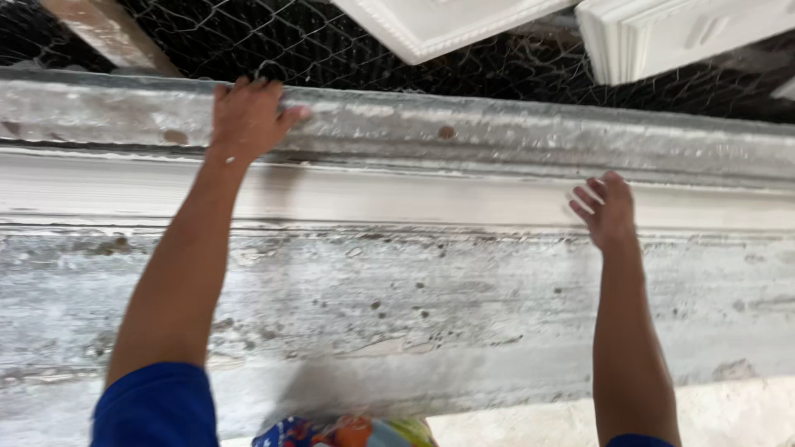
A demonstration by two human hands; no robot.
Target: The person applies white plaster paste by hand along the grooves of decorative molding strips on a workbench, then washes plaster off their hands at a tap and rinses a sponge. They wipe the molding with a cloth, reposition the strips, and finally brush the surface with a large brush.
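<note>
Resting flat and open, the left hand (247,116) touches the rough grey mould (464,132); the right hand (607,209), fingers spread, touches smooth white plaster (397,194).

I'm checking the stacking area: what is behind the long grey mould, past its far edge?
Behind the long grey mould runs wire mesh, with white plaster pieces on it. The left hand covers part of the far edge.

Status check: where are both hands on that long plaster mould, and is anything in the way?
Left hand flat on the mould's far rim. Right hand open on the white strip. Nothing between them; wire mesh behind.
</note>
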